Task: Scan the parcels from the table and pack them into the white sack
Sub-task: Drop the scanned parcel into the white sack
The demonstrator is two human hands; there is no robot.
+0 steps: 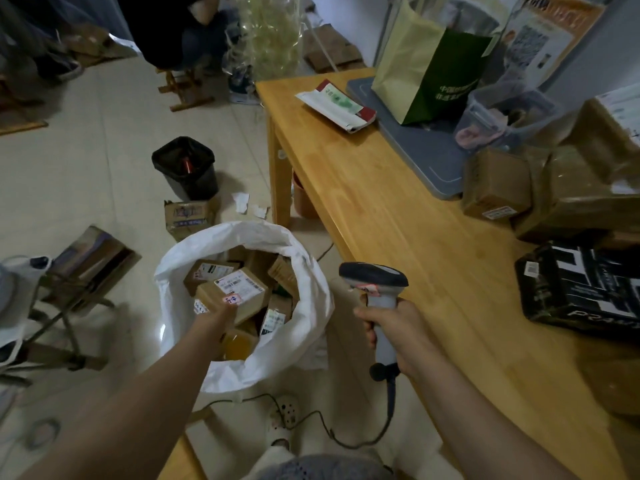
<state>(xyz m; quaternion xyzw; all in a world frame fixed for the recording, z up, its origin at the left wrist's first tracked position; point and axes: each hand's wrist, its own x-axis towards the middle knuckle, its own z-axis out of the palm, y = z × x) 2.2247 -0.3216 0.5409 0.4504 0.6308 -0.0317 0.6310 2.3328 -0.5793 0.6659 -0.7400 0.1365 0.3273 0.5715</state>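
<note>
Right hand [393,332] grips scanner [375,277]; left hand [221,318] holds parcel [239,289] in sack [313,289].

Table [398,209]: varnished wood, smooth, slight sheen. Sack [311,282]: white plastic, matt, creased. Parcels [249,299]: brown cardboard, matt, paper labels. Scanner [375,277]: grey plastic. Floor [86,161]: glossy tile.

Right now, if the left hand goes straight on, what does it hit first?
The labelled cardboard parcel lying topmost in the white sack. The left hand is at its near edge, likely touching it; the grip itself is unclear.
</note>
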